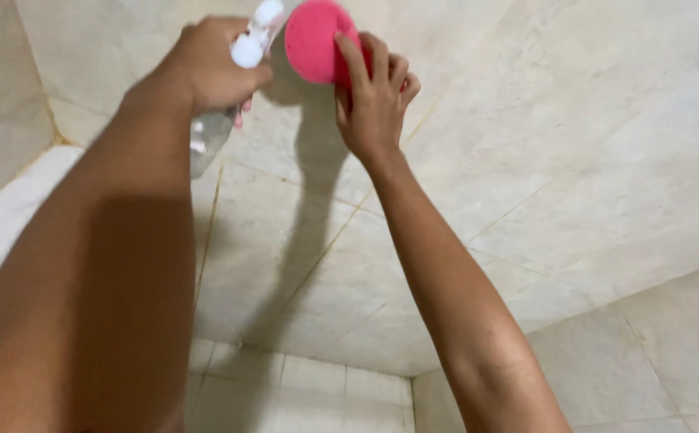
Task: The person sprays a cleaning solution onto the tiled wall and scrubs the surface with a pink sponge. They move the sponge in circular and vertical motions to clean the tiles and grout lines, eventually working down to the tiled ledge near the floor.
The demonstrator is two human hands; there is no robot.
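Holding: left hand (pixel 209 68), grip wrapped round clear spray bottle (pixel 220 112), likely light, slippery; right hand (pixel 373 100), fingers pinching soft pink sponge (pixel 313 40) at its edge.

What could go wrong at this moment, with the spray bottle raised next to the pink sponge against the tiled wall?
The left hand grips the clear spray bottle high up by its head, so it might slip. The right hand pinches the pink sponge by its edge only; pressing on the tiled wall could knock it loose.

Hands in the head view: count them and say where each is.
2. The left hand grips a clear spray bottle at upper left; the right hand presses a pink sponge against the tiled wall.
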